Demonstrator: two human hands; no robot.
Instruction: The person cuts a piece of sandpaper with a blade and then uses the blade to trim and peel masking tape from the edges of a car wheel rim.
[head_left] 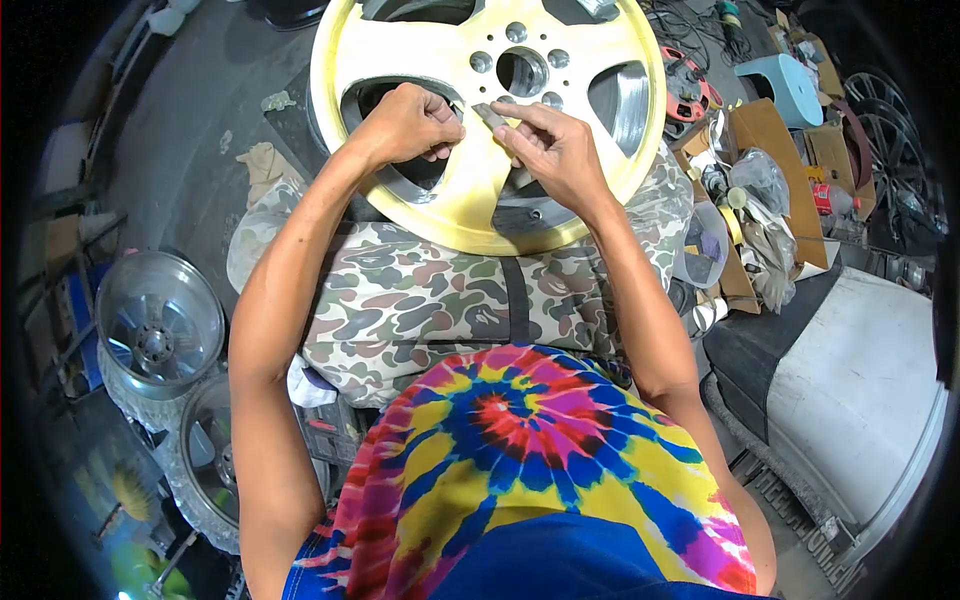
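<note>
A pale yellow wheel rim [440, 228] with broad spokes lies face up before me, close to my lap. My right hand [555, 150] pinches a small grey piece of folded sandpaper [489, 116] between thumb and fingers, over the lower spoke near the hub. On the other side of that spoke is my left hand [408, 125], its fingers curled together at the spoke's edge. Whatever those fingers hold, if anything, is hidden.
Two bare metal rims [160, 318] stand at the lower left. To the right are a cardboard box [765, 150] of odds and ends, a light blue stool [780, 88], a red cable reel [690, 88] and a white panel [850, 350]. A beige cloth [268, 170] lies left of the wheel.
</note>
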